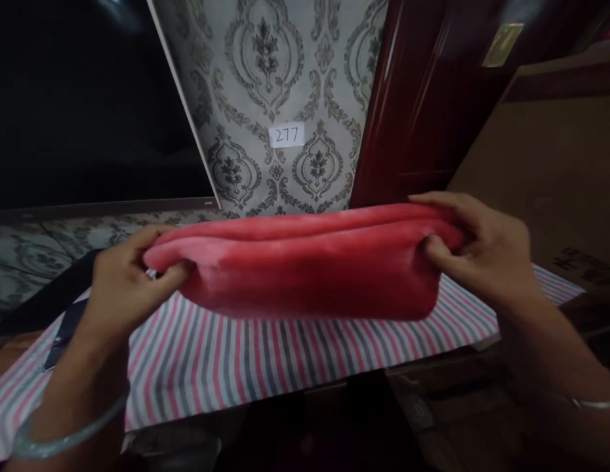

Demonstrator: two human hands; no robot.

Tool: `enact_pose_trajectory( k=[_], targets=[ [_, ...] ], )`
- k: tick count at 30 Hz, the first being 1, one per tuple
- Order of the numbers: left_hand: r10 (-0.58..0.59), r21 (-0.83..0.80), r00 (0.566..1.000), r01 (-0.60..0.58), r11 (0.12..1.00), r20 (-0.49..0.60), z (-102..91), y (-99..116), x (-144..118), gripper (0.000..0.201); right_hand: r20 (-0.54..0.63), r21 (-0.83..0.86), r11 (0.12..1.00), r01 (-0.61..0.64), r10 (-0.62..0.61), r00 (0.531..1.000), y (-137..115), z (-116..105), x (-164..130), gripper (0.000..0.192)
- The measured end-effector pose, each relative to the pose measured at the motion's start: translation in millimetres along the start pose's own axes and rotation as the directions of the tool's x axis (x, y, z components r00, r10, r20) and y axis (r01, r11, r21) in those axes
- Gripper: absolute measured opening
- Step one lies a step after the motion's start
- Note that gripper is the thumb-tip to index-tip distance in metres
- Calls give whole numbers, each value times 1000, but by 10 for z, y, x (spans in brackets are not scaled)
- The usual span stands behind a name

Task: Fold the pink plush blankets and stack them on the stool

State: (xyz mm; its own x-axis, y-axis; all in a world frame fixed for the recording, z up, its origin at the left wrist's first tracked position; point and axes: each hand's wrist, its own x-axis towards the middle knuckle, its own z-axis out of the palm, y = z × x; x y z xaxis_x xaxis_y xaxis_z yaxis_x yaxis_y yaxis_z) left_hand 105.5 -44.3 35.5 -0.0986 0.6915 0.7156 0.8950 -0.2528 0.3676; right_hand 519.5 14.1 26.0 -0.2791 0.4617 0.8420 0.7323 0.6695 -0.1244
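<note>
A folded red plush cloth (309, 269) is stretched between my two hands, in the air above a striped tablecloth (285, 367). My left hand (125, 278) pinches its left end, thumb on the near face and fingers behind. At the right end, my right hand (487, 249) grips it the same way, thumb pressed into the near side. A fold runs along the cloth's upper edge, and its lower part hangs down. Whether anything lies inside the folds cannot be seen.
A large dark screen (88, 105) stands at the back left, before patterned wallpaper. A paper label marked 277 (286, 135) is on the wall. To the right are a dark red door (413, 98) and a big cardboard box (546, 170). Something dark blue (66, 334) lies at left.
</note>
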Motion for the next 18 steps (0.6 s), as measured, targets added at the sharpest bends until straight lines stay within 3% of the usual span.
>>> enact_pose_trajectory(
  k=[3, 5, 8, 11, 14, 18],
  targets=[
    [-108, -108, 982, 125, 986, 154, 2, -92, 337, 24, 92, 134, 990, -41, 29, 995, 160, 199, 310, 41],
    [-157, -137, 968, 186, 973, 197, 23, -137, 557, 24, 107, 171, 984, -38, 20, 994, 264, 396, 527, 40],
    [-136, -84, 989, 140, 987, 53, -31, -95, 816, 30, 6, 111, 993, 31, -32, 999, 324, 584, 847, 42],
    [26, 73, 989, -15, 997, -148, -140, -28, 884, 44, -88, -1, 999, 51, -51, 995, 302, 621, 979, 49],
    [185, 180, 966, -152, 972, -182, -108, -155, 620, 44, -91, -58, 997, 50, -55, 994, 323, 720, 688, 55],
    [354, 223, 935, -350, 910, 21, 272, -665, -295, 38, 42, 8, 980, 201, -201, 979, 431, 1108, -328, 51]
  ],
)
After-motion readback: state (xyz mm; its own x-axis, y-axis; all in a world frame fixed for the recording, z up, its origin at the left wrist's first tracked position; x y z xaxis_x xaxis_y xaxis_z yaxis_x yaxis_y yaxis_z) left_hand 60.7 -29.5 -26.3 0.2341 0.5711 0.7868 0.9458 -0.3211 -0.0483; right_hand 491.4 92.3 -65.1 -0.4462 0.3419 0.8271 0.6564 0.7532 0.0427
